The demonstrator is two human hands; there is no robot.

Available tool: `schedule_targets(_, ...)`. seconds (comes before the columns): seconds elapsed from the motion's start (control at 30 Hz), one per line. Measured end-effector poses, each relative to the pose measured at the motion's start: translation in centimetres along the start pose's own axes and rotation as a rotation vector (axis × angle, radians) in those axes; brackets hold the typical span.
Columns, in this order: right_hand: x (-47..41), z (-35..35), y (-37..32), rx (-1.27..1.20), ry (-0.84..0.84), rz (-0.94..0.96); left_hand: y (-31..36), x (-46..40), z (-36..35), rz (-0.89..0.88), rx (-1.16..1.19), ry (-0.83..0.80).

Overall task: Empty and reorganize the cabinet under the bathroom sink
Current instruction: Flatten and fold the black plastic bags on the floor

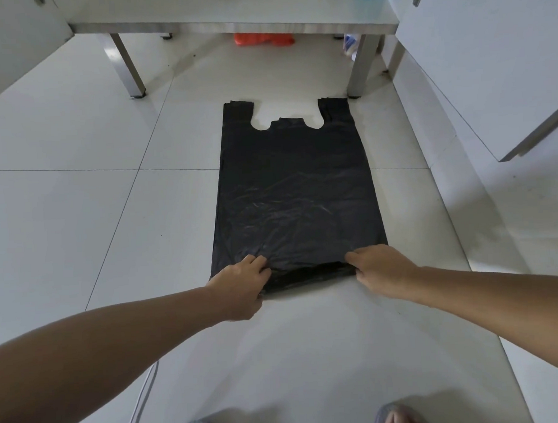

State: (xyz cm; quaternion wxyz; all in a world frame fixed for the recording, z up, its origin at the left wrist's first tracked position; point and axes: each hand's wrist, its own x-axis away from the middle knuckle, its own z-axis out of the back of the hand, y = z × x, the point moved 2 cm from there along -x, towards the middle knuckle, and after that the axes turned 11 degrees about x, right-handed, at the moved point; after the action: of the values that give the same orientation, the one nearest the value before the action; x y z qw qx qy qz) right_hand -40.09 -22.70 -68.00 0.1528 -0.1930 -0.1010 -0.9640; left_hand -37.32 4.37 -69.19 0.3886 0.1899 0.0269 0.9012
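Black plastic bag (294,191) lies flat on tiled floor (73,141), near edge pinched by left grip (239,287) and right grip (379,272).

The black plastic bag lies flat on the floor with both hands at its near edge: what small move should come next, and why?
Probably fold the near edge forward. The left hand and right hand both pinch the bottom of the flat black plastic bag, already slightly lifted.
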Motion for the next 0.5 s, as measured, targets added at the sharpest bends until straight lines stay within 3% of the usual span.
schedule_targets(0.1, 0.1, 0.2, 0.4, -0.054, 0.003, -0.022, -0.2, -0.3, 0.2, 0.037, 0.001, -0.006)
schedule_targets(0.23, 1.1, -0.1, 0.0, 0.070, 0.127, 0.061, -0.4, -0.8, 0.7, 0.087, 0.054, 0.022)
schedule_targets(0.5, 1.4, -1.4, -0.3, 0.183, 0.143, 0.158, -0.5, -0.2, 0.3, 0.081, 0.075, 0.049)
